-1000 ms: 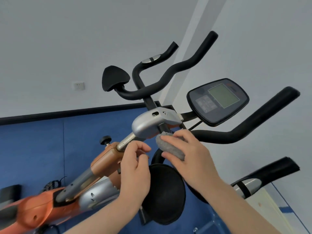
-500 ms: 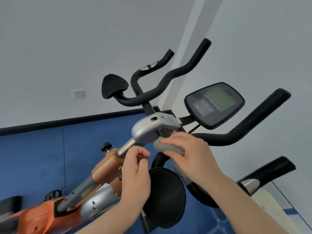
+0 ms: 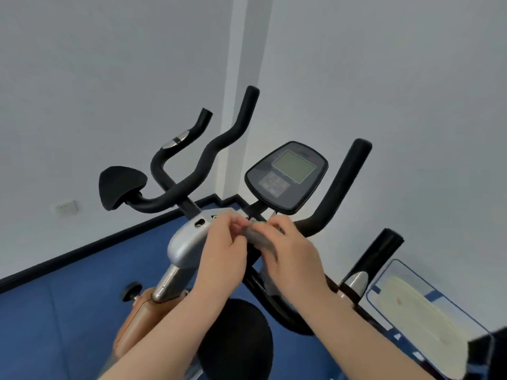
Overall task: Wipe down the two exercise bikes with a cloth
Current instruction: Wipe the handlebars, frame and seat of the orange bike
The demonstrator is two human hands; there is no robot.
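We see open wall above the handlebars [image 3: 208,171]. Both hands, left [image 3: 225,242] and right [image 3: 290,250], now pinch the cloth [image 3: 259,239] together beside the silver housing [image 3: 189,239]; earlier only the right held it.

A small grey fuzzy cloth [image 3: 259,238] is bunched up against the silver metallic stem housing [image 3: 186,242] of the nearer exercise bike with an orange-brown frame [image 3: 140,311], just below its black oval console with a greenish screen [image 3: 286,176]. The bike's black curved foam handlebars [image 3: 340,187] rise to either side (one end reaches up past the console). A second bike's black handle with a silver sensor [image 3: 367,267] stands near, at the right.
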